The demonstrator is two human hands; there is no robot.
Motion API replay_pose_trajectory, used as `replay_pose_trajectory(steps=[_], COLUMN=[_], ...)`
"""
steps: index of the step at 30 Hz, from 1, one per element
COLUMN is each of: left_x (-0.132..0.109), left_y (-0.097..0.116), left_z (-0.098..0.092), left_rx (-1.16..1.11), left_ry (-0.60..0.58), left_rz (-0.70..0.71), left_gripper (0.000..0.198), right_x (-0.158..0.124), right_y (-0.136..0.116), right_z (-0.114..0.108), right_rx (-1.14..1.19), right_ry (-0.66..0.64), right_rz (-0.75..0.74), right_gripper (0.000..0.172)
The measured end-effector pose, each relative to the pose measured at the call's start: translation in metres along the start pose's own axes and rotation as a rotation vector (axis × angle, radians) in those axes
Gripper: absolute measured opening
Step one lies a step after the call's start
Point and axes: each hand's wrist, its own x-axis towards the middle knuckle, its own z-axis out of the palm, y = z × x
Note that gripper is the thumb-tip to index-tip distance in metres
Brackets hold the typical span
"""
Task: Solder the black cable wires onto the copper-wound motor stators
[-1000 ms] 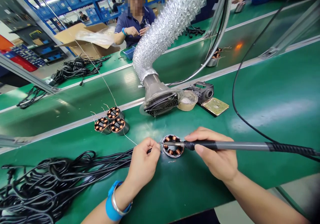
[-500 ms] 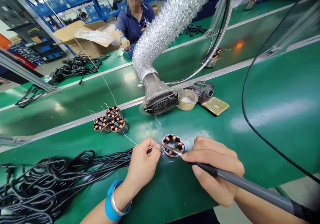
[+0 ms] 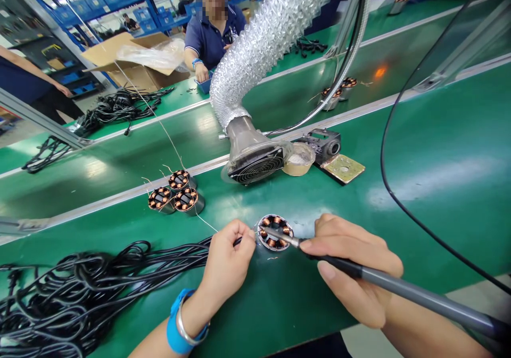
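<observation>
My left hand (image 3: 229,259) is closed, pinching the end of a black power cable (image 3: 189,249) beside the left rim of a motor stator (image 3: 284,223) with copper coils. A thin solder wire (image 3: 206,223) runs down to the same fingers; whether they grip it too is hidden. Fine wire ends show between the fingertips and the stator. Wrapped round a soldering iron (image 3: 415,292), my right hand (image 3: 355,262) is to the right of the stator. The iron's metal tip lies over the stator, pointing left at my left fingertips, with a small gap between.
Three stators (image 3: 187,200) stand at the left, above a tangled heap of black cables (image 3: 64,294). A fume extractor (image 3: 257,164), a rosin tub (image 3: 298,160) and an iron stand (image 3: 328,145) with a sponge (image 3: 344,167) are behind. A co-worker (image 3: 215,33) sits across the conveyor belt (image 3: 179,132).
The soldering iron and my right hand have shifted slightly right, drawing the tip back from my left fingers. A walking person has appeared at far left. Another stator shows on the belt.
</observation>
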Motion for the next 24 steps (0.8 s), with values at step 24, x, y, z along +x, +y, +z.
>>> replay_pose_trajectory(steps=[24], left_x=[0.001], left_y=[-0.005], left_z=[-0.009], left_rx=[-0.091], left_ry=[-0.153], left_rz=[-0.002], left_gripper=[0.033], right_x=[-0.006], right_y=[0.016], right_z=[0.013], right_rx=[-0.071], right_ry=[0.044], right_rz=[0.042], right_gripper=[0.044])
